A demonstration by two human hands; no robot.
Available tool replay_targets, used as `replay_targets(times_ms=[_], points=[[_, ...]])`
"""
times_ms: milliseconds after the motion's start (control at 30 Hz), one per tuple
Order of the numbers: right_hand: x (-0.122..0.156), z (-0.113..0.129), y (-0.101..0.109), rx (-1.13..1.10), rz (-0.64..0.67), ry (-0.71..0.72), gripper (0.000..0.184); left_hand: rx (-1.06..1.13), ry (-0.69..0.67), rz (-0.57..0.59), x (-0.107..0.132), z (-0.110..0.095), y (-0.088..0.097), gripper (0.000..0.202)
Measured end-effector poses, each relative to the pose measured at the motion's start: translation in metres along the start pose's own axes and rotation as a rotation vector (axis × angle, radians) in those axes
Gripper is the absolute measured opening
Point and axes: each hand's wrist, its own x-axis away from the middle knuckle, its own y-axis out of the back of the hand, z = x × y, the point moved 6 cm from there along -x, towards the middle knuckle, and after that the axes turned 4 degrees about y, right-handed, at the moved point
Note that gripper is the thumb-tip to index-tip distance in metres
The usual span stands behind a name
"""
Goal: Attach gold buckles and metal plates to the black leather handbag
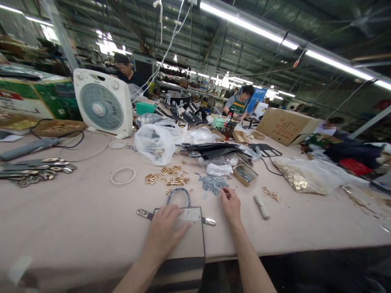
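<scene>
My left hand [166, 230] is laid flat, palm down, fingers loosely spread, over the upper part of a beige rectangular bag body with dark edging [191, 242]; it presses on the face, nothing gripped. My right hand [230, 203] is off to the bag's right, fingers curled in and thumb near the fingertips, at the lower right edge of a loose heap of small flat grey pieces [212, 184]. Opening there is small; can't tell if I have a piece between the fingertips. Bag lies on the pale pinkish cloth-covered table [100, 224] right in front of me, its near end reaching past the table edge. A dark, rounded carry handle [179, 189] points away from me at its far end; a short black strap with a silver metal end [143, 213] sticks out left, and a matching silver strap end [209, 221] sticks out right. A whitish rectangular patch [193, 214] shows beside my left fingers. Beyond the handle: scattered gold-coloured metal fittings [172, 176], with a white tape-like ring [123, 176] to their left. Just right of the grey heap: a small open brown cardboard box [239, 177] holding more greyish pieces. Farther right, a pale rolled bundle [262, 207].
</scene>
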Motion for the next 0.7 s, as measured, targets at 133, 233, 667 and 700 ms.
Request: replay_targets(times_ms=[133, 233, 667, 700], points=[[-0.01, 0.003, -0.009, 0.1, 0.035, 0.034, 0.04, -0.006, 0.005, 0.003, 0.001, -0.002, 0.002, 0.032], [-0.009, 0.004, -0.011, 0.163, 0.044, 0.047, 0.038, -0.014, 0.009, 0.002, 0.001, -0.002, 0.003, 0.032], [-0.014, -0.005, -0.008, 0.274, 0.145, 0.044, 0.046, 0.013, 0.013, 0.013, 0.0, -0.003, 0.005, 0.033], [-0.016, -0.007, -0.007, 0.282, 0.146, 0.039, 0.045, 0.015, 0.013, 0.014, 0.0, -0.003, 0.005, 0.033]])
